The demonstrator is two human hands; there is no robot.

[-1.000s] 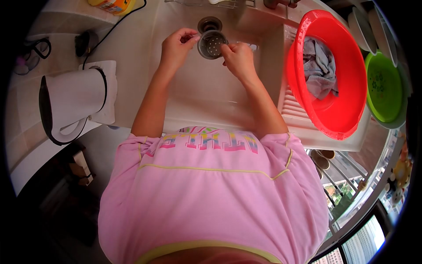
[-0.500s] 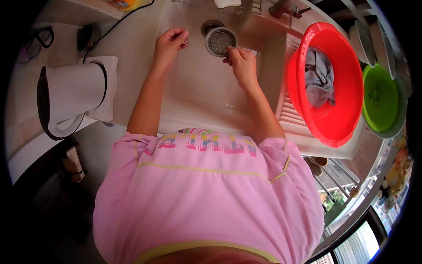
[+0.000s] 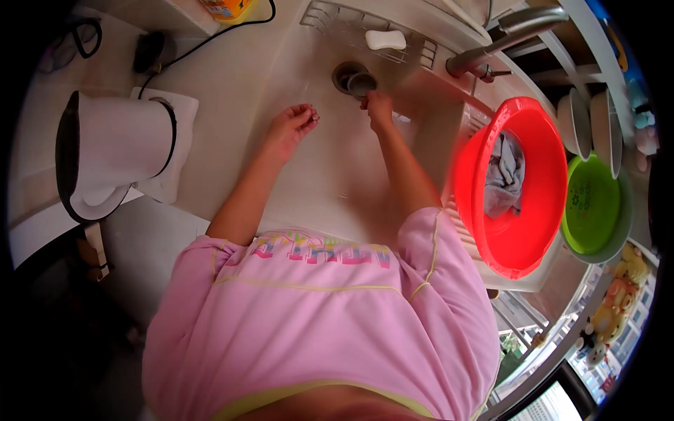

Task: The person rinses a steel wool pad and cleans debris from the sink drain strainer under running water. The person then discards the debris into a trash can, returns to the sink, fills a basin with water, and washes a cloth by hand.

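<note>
R hand (image 3: 379, 110) clamped on strainer (image 3: 361, 85) edge by drain (image 3: 340, 76), prob. leaving its middle unblocked; L hand (image 3: 292, 128) apart, fingers pinched, contents unclear.

From just above the pink shirt (image 3: 316, 337), the head camera faces forward and down into the sink (image 3: 333, 168).

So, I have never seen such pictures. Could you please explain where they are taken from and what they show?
There is no machine: these are a person's own bare hands, seen by one camera worn on the head, looking down. The right hand holds a small metal strainer by the drain in the sink. The left hand, fingers curled, is apart from it; I cannot tell whether it holds anything. A white bar, probably soap, lies on the wire rack. A red basin holds a grey cloth.
</note>
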